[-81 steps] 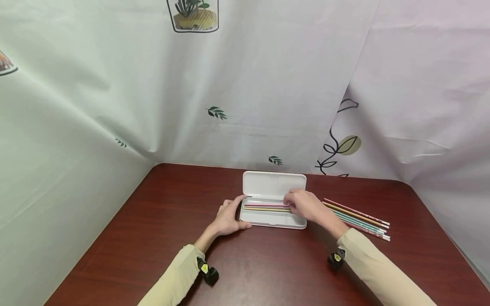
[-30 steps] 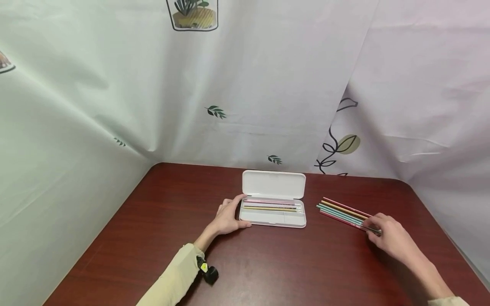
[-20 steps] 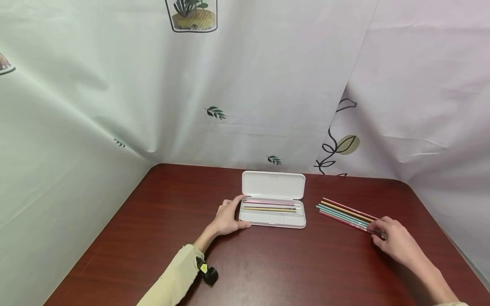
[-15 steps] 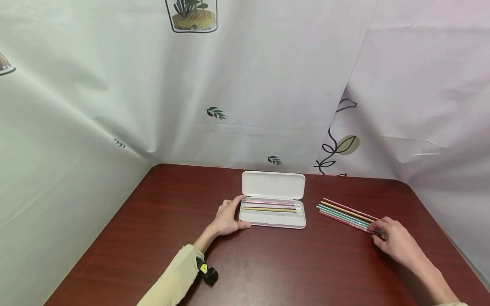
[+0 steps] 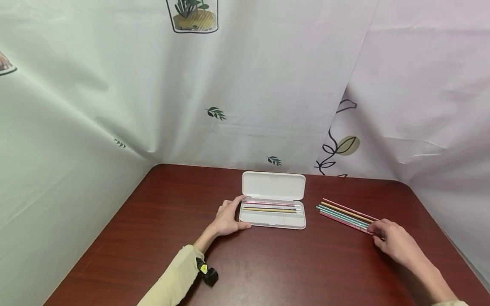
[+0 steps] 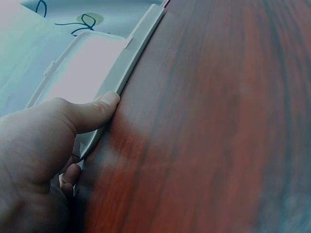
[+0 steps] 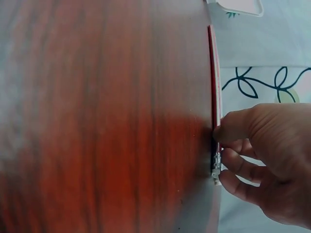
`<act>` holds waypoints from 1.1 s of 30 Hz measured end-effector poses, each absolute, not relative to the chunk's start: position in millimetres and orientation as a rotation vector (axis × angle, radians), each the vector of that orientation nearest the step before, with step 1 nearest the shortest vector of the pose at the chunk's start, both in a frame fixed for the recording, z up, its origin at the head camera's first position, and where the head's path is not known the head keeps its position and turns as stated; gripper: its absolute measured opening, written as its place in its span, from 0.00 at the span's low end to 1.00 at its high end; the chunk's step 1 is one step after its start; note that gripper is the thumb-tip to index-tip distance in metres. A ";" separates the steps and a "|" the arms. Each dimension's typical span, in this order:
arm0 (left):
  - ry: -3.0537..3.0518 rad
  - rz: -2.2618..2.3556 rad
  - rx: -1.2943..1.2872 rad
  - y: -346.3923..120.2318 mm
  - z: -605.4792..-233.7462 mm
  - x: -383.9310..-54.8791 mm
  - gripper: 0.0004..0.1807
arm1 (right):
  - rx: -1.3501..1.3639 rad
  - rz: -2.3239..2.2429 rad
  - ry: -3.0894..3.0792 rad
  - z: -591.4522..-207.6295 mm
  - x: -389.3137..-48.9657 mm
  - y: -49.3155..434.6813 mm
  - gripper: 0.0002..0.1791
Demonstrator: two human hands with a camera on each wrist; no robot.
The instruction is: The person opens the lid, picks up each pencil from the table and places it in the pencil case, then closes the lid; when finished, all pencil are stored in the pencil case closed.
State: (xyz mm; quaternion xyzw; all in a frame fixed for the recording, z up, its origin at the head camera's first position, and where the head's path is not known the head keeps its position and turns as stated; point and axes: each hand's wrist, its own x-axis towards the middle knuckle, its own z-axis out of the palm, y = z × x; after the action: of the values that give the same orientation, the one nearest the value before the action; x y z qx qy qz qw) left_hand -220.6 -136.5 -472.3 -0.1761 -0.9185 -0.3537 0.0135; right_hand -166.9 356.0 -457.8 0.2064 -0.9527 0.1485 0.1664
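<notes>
My left hand (image 5: 226, 219) grips the left end of an open white pencil case (image 5: 294, 221), thumb at the front edge and fingers round the side. In the left wrist view the thumb (image 6: 104, 107) presses the case's rim. Inside the case lie several pencils (image 5: 269, 209), yellow and pinkish red. To its right, red, yellow and teal pencils (image 5: 340, 212) lie slanted side by side on the table. My right hand (image 5: 394, 242) is at their eraser ends and covers them in the head view. In the right wrist view, thumb and fingers pinch a red pencil (image 7: 214, 82) near its eraser end.
The dark red wooden table (image 5: 287, 267) ends at a white printed cloth (image 5: 245, 85) hanging behind and beside it. The case's lid (image 5: 273, 185) stands raised at the back. A small black camera (image 5: 209, 276) sits on the left wrist.
My right hand has left the case, where pencils now lie uncovered, and moved right to the eraser ends of the loose pencils. Recently it barely shifts. The left hand stays put.
</notes>
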 end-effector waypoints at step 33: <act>-2.843 -1.114 -0.547 -136.8 -471.0 -219.1 0.49 | 0.708 0.429 -2.666 -435.9 -181.7 327.7 0.19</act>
State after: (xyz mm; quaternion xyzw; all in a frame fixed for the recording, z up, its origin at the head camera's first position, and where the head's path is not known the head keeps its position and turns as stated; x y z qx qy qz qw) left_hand -219.1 -136.8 -471.0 -0.1762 -0.9164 -0.3589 0.0198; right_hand -181.7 327.7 -435.9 0.2498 -0.9404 0.1515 0.1742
